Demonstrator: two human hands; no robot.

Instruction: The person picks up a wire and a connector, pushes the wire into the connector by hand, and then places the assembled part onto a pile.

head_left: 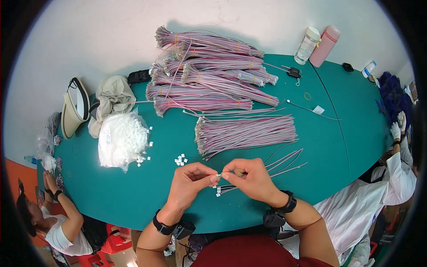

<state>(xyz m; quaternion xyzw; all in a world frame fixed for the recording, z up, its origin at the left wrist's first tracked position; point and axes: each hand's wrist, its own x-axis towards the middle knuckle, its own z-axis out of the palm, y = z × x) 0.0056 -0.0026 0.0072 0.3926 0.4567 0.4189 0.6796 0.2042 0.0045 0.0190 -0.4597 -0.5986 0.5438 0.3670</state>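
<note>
My left hand (190, 180) is closed in a pinch, thumb against forefinger, on a small white connector mostly hidden by the fingertips. Facing it, my right hand (251, 179) pinches what looks like the end of a thin grey cable, and the fingertips of both hands meet. Below the hands lie several cables (229, 189) with white connectors on their ends; they run under my right hand. Several loose white connectors (181, 159) are scattered just left of my left hand. Beyond the hands rests a wide sheaf of grey and pink cables (247, 133).
Tied cable bundles (209, 84) are piled at the back of the green table (311, 178). A clear bag of white connectors (124, 140) lies left, near a sun visor (75, 108). Two bottles (324, 46) stand back right. Other people sit at left and right.
</note>
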